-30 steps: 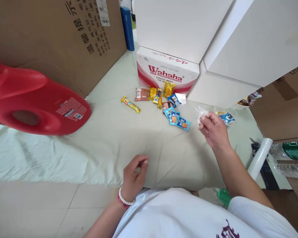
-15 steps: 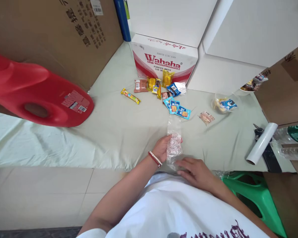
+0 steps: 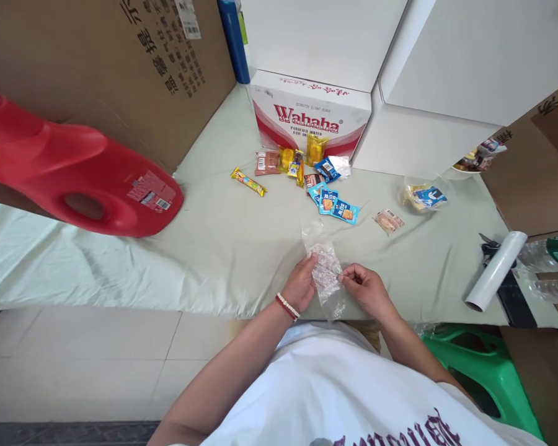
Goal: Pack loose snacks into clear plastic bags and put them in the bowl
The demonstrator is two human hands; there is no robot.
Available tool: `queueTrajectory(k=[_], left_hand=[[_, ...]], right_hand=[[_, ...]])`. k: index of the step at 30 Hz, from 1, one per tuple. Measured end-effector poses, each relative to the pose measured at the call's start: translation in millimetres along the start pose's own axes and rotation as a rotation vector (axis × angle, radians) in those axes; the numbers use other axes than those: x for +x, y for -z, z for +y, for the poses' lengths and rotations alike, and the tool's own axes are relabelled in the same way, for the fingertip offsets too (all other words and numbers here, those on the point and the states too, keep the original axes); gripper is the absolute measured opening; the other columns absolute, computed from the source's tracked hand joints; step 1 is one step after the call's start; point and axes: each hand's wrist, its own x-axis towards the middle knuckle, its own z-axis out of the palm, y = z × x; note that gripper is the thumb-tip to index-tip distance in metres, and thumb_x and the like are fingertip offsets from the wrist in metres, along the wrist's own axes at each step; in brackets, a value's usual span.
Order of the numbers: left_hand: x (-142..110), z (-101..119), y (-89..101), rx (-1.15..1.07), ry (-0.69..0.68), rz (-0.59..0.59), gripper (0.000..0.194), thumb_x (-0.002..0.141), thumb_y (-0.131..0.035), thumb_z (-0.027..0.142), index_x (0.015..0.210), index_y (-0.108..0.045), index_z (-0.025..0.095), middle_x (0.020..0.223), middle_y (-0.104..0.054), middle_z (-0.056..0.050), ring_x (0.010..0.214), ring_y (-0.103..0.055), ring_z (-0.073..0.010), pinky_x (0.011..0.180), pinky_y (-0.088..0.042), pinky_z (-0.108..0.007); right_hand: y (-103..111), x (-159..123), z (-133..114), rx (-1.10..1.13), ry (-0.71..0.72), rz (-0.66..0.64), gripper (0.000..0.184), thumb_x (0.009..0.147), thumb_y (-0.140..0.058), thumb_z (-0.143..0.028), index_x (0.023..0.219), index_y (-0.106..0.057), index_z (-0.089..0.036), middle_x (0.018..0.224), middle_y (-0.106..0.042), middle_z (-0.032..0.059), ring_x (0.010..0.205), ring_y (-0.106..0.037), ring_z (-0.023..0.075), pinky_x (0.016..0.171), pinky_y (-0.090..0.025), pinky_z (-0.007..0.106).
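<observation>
A crinkled clear plastic bag (image 3: 326,267) is held low over the table's front edge. My left hand (image 3: 301,285) is closed around its left side, thumb on top. At the bag's right edge, my right hand (image 3: 368,291) pinches the plastic between thumb and fingertips. Whether anything lies inside the bag I cannot tell. Beyond it on the cloth are light-blue snack packets (image 3: 333,203), and off to the right lies a small pinkish packet (image 3: 389,221). A yellow snack stick (image 3: 248,181) rests farther left.
A big red jug (image 3: 116,179) stands on the left. Behind the snacks is a Wahaha water carton (image 3: 309,118). To the right are a clear bowl (image 3: 425,193) with packets, a white roll (image 3: 495,272) and plastic bottles (image 3: 551,254). A green stool (image 3: 493,371) sits below.
My right hand has moved up from below the bag and now pinches its right edge. The bag has tilted, its top leaning left. My view has shifted slightly.
</observation>
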Motion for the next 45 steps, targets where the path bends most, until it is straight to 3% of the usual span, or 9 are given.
queueTrajectory(k=[3, 8, 13, 18, 22, 28, 32, 40, 45], left_hand=[[-8.4, 9.5, 3.1, 0.198, -0.096, 0.055, 0.047, 0.076, -0.08, 0.045, 0.112, -0.064, 0.019, 0.115, -0.069, -0.009, 0.106, -0.065, -0.0224, 0.086, -0.052, -0.032], [-33.8, 26.7, 9.6, 0.675, -0.522, 0.485, 0.039, 0.075, -0.081, 0.038, 0.104, -0.061, 0.021, 0.109, -0.063, -0.004, 0.103, -0.058, -0.018, 0.081, -0.047, -0.026], [-40.1, 28.1, 3.4, 0.437, -0.057, 0.068, 0.041, 0.084, -0.067, 0.06, 0.082, -0.059, 0.019, 0.077, -0.059, 0.001, 0.071, -0.057, -0.0138, 0.063, -0.047, -0.026], [-22.1, 23.0, 6.3, 0.13, 0.069, 0.086, 0.037, 0.064, -0.087, 0.039, 0.072, -0.06, 0.016, 0.068, -0.061, 0.002, 0.063, -0.058, -0.0101, 0.059, -0.045, -0.021], [-16.1, 25.5, 17.8, 0.1, -0.001, 0.226, 0.037, 0.068, -0.082, 0.047, 0.073, -0.065, 0.015, 0.072, -0.069, -0.003, 0.071, -0.069, -0.0175, 0.066, -0.053, -0.028], [-20.1, 26.0, 23.3, 0.194, 0.005, 0.22, 0.04, 0.074, -0.076, 0.054, 0.075, -0.066, 0.016, 0.078, -0.07, -0.005, 0.075, -0.071, -0.0202, 0.068, -0.053, -0.03], [-20.4, 22.1, 21.4, 0.23, -0.012, 0.195, 0.034, 0.076, -0.073, 0.051, 0.072, -0.064, 0.018, 0.077, -0.067, -0.003, 0.073, -0.069, -0.0197, 0.069, -0.052, -0.031], [-20.5, 19.1, 24.2, 0.244, -0.061, 0.25, 0.022, 0.075, -0.072, 0.039, 0.075, -0.058, 0.022, 0.074, -0.062, 0.001, 0.068, -0.065, -0.0162, 0.064, -0.049, -0.028], [-19.3, 25.9, 33.5, 0.286, -0.153, 0.443, 0.025, 0.084, -0.063, 0.046, 0.078, -0.055, 0.023, 0.056, -0.05, 0.008, 0.044, -0.044, -0.0104, 0.045, -0.03, -0.025]], right_hand=[[2.3, -5.2, -5.9, -0.152, 0.145, 0.072, 0.024, 0.087, -0.066, -0.046, 0.079, -0.062, -0.024, 0.072, -0.059, -0.0011, 0.057, -0.046, 0.0141, 0.055, -0.038, 0.028], [-1.5, -14.0, -24.0, -0.526, 0.567, 0.115, 0.008, 0.092, -0.055, -0.019, 0.087, -0.059, -0.025, 0.103, -0.07, 0.0063, 0.086, -0.061, 0.0223, 0.077, -0.048, 0.037], [-27.6, -11.2, -34.6, -0.793, 0.771, -0.014, 0.013, 0.089, -0.056, -0.012, 0.087, -0.062, -0.023, 0.113, -0.073, 0.009, 0.088, -0.057, 0.0253, 0.077, -0.047, 0.041], [-52.6, -14.3, -36.8, -0.906, 0.858, -0.239, 0.013, 0.094, -0.056, -0.015, 0.095, -0.068, -0.02, 0.104, -0.074, 0.0089, 0.094, -0.058, 0.0265, 0.081, -0.047, 0.042], [-43.6, -19.5, -35.3, -0.562, 0.708, -0.313, 0.017, 0.101, -0.051, -0.024, 0.097, -0.068, -0.023, 0.103, -0.074, 0.005, 0.089, -0.063, 0.0206, 0.08, -0.05, 0.035], [-3.5, 17.5, -27.6, -0.226, 0.216, 0.197, 0.026, 0.094, -0.06, -0.047, 0.085, -0.067, -0.023, 0.067, -0.058, -0.0019, 0.058, -0.05, 0.0156, 0.057, -0.04, 0.028], [2.2, 53.6, -30.2, -0.231, 0.236, 0.21, 0.025, 0.089, -0.064, -0.046, 0.088, -0.071, -0.022, 0.084, -0.062, 0.0007, 0.06, -0.048, 0.0136, 0.062, -0.042, 0.029], [-42.0, 96.7, -37.5, -0.634, 0.268, -0.01, 0.011, 0.085, -0.068, -0.028, 0.092, -0.076, -0.024, 0.099, -0.058, 0.0044, 0.086, -0.059, 0.0186, 0.078, -0.046, 0.031], [-40.5, 98.7, -30.9, -0.262, 0.241, -0.018, 0.01, 0.08, -0.072, -0.032, 0.082, -0.074, -0.022, 0.086, -0.059, 0.0008, 0.073, -0.052, 0.0147, 0.073, -0.044, 0.029]])
